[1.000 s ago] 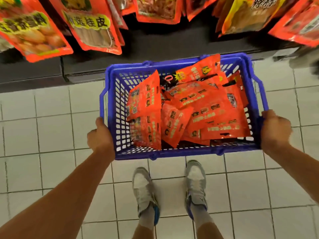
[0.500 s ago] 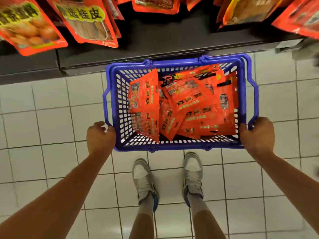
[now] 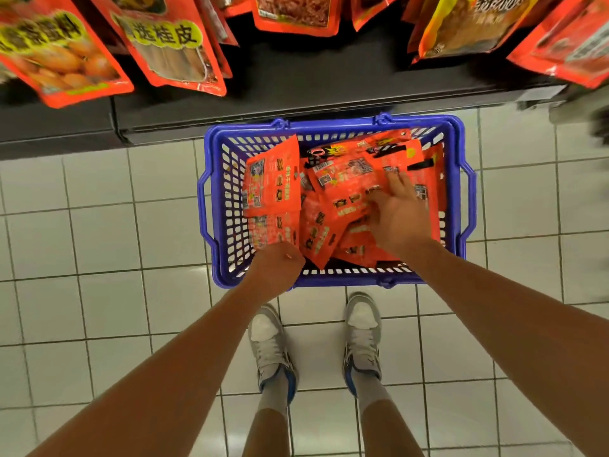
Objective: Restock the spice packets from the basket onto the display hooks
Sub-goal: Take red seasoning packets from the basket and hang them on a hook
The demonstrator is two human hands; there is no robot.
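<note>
Hanging packets point(image 3: 71, 57) line the dark shelf point(image 3: 296, 97) at the top. Below, a blue basket point(image 3: 211, 206) sits on the white tiled floor point(image 3: 99, 225). The left hand point(image 3: 275, 270) curls over its near rim beside the red spice packets point(image 3: 273, 179); whether it grips anything, I cannot tell. The right hand point(image 3: 393, 214) lies on the packets, fingers spread and relaxed.

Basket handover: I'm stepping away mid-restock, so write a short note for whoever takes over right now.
Left hand: at the near rim of the blue basket, knuckles up; grip not visible.
Right hand: inside the basket, fingers spread on the red spice packets; nothing lifted.
The basket sits on the tiled floor below the hanging packets on the display.
Done: basket set in place.
Left: pick packets out and hang them on the hooks; the basket looks full.
</note>
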